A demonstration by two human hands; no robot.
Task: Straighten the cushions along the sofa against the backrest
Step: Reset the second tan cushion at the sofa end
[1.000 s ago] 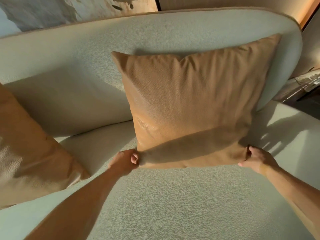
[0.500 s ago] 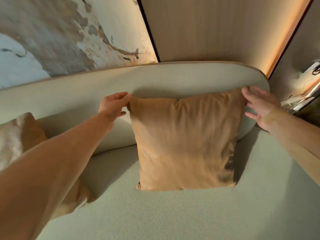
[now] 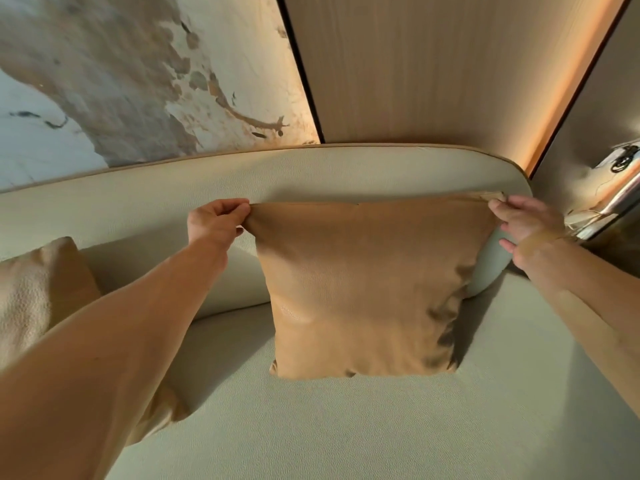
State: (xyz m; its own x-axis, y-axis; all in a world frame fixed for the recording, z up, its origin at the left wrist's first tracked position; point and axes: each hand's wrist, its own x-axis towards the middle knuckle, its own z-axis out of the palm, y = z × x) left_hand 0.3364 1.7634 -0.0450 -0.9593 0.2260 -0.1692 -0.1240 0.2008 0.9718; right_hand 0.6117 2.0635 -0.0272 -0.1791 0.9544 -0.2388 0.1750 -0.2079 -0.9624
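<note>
Tan, leather-look and square, the cushion (image 3: 363, 289) stands upright on the sofa seat (image 3: 346, 427), leaning on the pale, pebbled backrest (image 3: 311, 174) near its rounded end. Only the head view to call from. Left hand (image 3: 216, 225) has a pinching grip, clenched on the cushion's top corner on that side; right hand (image 3: 530, 226) is grasping the opposite top corner, fingertips nipped on the seam while the lower fingers splay loose. Between them the top edge is drawn taut and level, just below the backrest's piped rim. Looks like the squaring-up step on this one, close to done. Creases sag down the cushion's side nearer the right hand, so the filling seems soft and slumpy. Next move, I'd say: let go gently so it stays put, then over to the second cushion (image 3: 38, 289), well off beyond the left hand, nubbly-textured, slouching at a tilt and partly hidden behind the forearm.
</note>
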